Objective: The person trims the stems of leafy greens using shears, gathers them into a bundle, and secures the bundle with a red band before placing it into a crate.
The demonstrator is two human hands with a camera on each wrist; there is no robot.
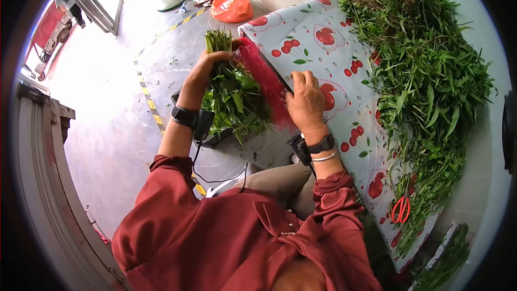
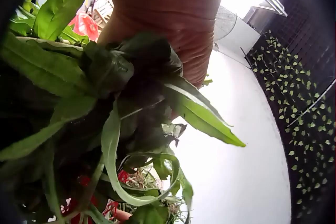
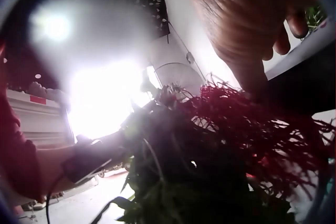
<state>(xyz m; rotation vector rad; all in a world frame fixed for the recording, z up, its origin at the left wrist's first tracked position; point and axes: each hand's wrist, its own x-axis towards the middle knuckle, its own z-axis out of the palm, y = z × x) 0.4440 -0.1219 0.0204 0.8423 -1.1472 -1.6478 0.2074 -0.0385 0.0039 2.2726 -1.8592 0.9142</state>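
In the head view my left hand [image 1: 216,57] grips a bunch of leafy greens [image 1: 234,97] around its stems, cut ends up and leaves hanging. Its leaves fill much of the left wrist view, in front of the hand [image 2: 163,19]. A hank of thin red strands [image 1: 264,78] hangs over the table's edge between my hands. My right hand [image 1: 307,101] is at that edge, fingers bent, thumb right at the red strands [image 3: 231,124] in the right wrist view. I cannot tell whether it pinches any.
A large heap of greens [image 1: 431,59] lies along the far side of the cherry-patterned tablecloth [image 1: 307,27]. Red-handled scissors [image 1: 400,210] lie in the heap's near end. On the floor are an orange bag [image 1: 231,4] and a dark container [image 1: 218,139] below the bunch.
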